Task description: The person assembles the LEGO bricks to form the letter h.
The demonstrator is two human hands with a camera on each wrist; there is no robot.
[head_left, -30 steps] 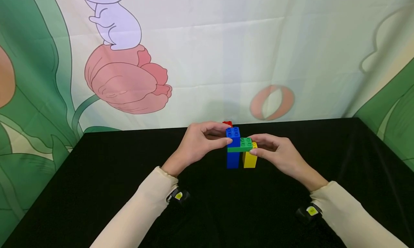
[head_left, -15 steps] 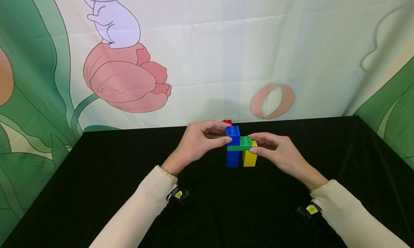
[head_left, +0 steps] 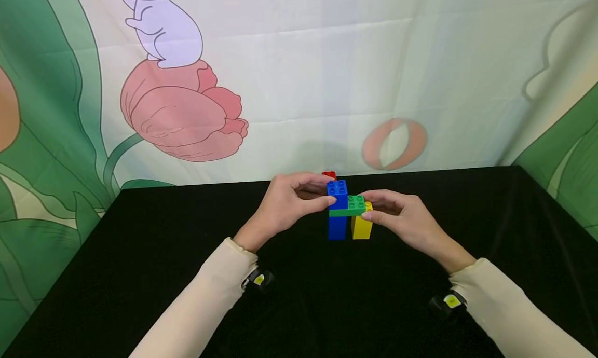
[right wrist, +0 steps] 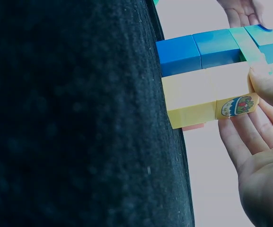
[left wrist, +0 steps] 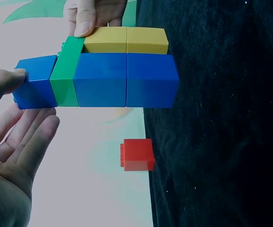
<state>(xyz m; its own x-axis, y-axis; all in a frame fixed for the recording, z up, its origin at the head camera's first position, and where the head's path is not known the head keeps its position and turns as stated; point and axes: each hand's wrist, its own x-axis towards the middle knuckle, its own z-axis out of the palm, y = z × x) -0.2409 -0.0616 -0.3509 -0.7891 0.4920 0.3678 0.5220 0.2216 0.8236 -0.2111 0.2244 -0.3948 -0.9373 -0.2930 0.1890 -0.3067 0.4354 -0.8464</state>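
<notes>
Toy building bricks form a small arch on the black cloth. Two stacked blue bricks (left wrist: 127,80) make its left leg, and two yellow bricks (right wrist: 198,90) its right. A thin green brick (head_left: 355,203) spans the tops, with another blue brick (head_left: 337,194) above its left end. My left hand (head_left: 291,202) holds that top blue brick, thumb in front and fingers behind. At the other end my right hand (head_left: 406,220) pinches the upper yellow brick, its thumb by the green brick's corner. A picture of a filled bowl (right wrist: 238,106) marks the upper yellow brick's side.
A red brick (left wrist: 137,155) stands behind the arch, mostly hidden in the head view. Black cloth (head_left: 327,306) covers the table. A printed curtain (head_left: 299,78) hangs along the back edge.
</notes>
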